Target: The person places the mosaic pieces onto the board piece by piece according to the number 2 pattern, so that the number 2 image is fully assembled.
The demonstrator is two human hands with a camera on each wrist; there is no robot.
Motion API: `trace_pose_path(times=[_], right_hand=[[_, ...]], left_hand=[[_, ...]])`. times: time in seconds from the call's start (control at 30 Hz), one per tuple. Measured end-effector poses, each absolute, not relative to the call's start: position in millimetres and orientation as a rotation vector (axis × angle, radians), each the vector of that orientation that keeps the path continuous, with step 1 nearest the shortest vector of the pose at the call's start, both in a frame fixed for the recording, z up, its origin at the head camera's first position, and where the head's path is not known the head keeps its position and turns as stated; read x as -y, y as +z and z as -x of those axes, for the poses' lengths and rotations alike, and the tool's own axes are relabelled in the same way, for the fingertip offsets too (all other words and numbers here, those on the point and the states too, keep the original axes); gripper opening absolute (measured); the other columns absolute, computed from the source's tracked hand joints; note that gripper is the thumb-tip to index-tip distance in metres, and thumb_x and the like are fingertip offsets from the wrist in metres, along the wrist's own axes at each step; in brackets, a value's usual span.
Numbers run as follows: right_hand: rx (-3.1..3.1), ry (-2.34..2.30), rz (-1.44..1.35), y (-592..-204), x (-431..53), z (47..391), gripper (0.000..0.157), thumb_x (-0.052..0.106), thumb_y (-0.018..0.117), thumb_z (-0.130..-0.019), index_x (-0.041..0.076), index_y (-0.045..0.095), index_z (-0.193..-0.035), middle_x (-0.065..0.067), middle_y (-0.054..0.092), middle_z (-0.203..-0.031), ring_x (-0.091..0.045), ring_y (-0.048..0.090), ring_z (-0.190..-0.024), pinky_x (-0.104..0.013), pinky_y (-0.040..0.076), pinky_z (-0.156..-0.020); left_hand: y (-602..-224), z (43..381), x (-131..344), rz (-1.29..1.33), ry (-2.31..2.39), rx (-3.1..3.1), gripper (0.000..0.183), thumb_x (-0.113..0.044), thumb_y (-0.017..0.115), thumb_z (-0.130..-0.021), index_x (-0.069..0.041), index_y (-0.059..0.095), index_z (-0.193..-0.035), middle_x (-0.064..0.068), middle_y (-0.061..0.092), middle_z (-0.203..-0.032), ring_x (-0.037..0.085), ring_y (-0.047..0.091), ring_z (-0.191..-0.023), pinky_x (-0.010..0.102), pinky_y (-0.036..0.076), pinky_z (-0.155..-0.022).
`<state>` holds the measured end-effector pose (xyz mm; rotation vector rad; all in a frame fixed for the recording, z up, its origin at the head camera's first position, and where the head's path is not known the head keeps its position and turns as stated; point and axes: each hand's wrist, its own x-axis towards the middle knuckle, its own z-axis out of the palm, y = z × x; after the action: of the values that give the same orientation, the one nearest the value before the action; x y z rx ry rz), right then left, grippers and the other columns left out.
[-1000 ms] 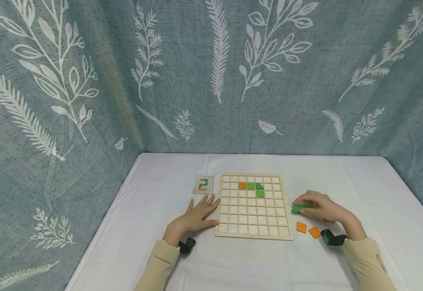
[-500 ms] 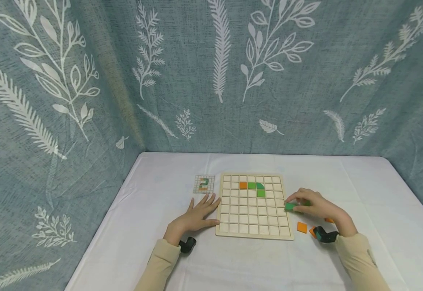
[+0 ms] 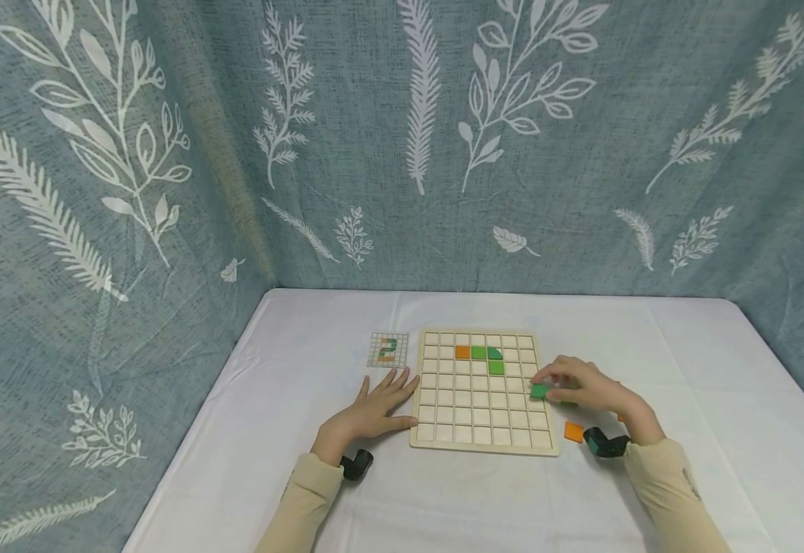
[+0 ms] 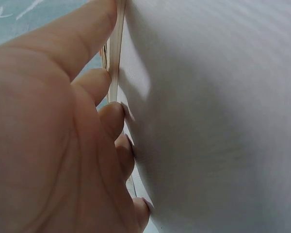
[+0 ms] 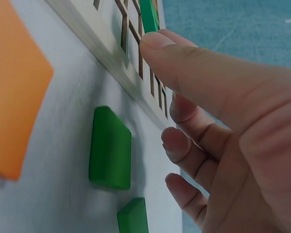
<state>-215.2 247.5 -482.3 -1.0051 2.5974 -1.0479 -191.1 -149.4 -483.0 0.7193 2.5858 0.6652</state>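
Note:
Between thumb and fingertips my right hand (image 3: pixel 581 386) pinches a green tile (image 3: pixel 538 392), over the right rim of the wooden grid board (image 3: pixel 484 450). In the right wrist view the held tile (image 5: pixel 148 15) is partly hidden by the thumb. My left hand (image 3: pixel 367 412) lies with fingers spread against the board's left edge; the left wrist view has its fingers along the board's side. Near the board's top sit an orange tile (image 3: pixel 462 352), a green tile (image 3: pixel 478 352) and a dark green round-cornered tile (image 3: pixel 494 353). Another green tile (image 3: pixel 496 368) sits just below the round-cornered one.
A small pattern card (image 3: pixel 388 350) with a gridded figure lies left of the board. Right of it lies a loose orange tile (image 3: pixel 574 432). Below the right hand, its wrist view shows loose green tiles (image 5: pixel 110 150). A leaf-print curtain (image 3: pixel 374 153) hangs behind the white-covered table (image 3: pixel 443 499).
My right hand has moved left with the green tile, from beside the board to over its right rim. The left hand has stayed in place.

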Motion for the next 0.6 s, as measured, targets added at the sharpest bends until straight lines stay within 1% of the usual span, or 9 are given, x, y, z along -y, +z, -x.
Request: trace_pose_path(times=[0.2, 0.43, 0.5, 0.6], right_hand=[[-2.591, -1.052, 1.025, -479, -240, 216, 0.025, 0.012, 0.064, -0.087, 0.007, 0.064, -0.112, -0.003, 0.056, -0.09, -0.007, 0.04, -0.07, -0.022, 0.037, -0.06], [-2.592, -1.073, 1.037, -458, -222, 207, 0.023, 0.0, 0.063, -0.085, -0.003, 0.063, -0.108, -0.011, 0.057, -0.089, -0.017, 0.044, -0.072, -0.026, 0.039, -0.062], [-2.592, -1.082, 1.036, -456, -220, 207, 0.024, -0.001, 0.064, -0.084, -0.003, 0.063, -0.107, -0.012, 0.058, -0.09, -0.019, 0.045, -0.073, -0.027, 0.04, -0.063], [-2.608, -1.09, 1.04, -464, -219, 211, 0.024, 0.001, 0.065, -0.084, -0.002, 0.063, -0.108, -0.011, 0.059, -0.093, -0.02, 0.047, -0.075, -0.027, 0.041, -0.064]], left_hand=[[-483, 192, 150, -0.728, 0.668, -2.584, 0.073, -0.044, 0.054, -0.091, -0.015, 0.02, -0.149, 0.011, 0.011, -0.155, 0.033, 0.003, -0.143, 0.063, -0.008, -0.108], [-484, 192, 150, -0.72, 0.675, -2.587, 0.073, -0.045, 0.054, -0.091, -0.015, 0.021, -0.149, 0.011, 0.012, -0.155, 0.032, 0.003, -0.143, 0.063, -0.008, -0.108], [-484, 191, 150, -0.721, 0.678, -2.588, 0.073, -0.045, 0.054, -0.091, -0.015, 0.022, -0.149, 0.011, 0.013, -0.155, 0.032, 0.003, -0.143, 0.063, -0.008, -0.108], [-484, 192, 150, -0.725, 0.68, -2.59, 0.073, -0.044, 0.054, -0.091, -0.015, 0.022, -0.149, 0.011, 0.013, -0.155, 0.032, 0.004, -0.143, 0.063, -0.008, -0.108]])
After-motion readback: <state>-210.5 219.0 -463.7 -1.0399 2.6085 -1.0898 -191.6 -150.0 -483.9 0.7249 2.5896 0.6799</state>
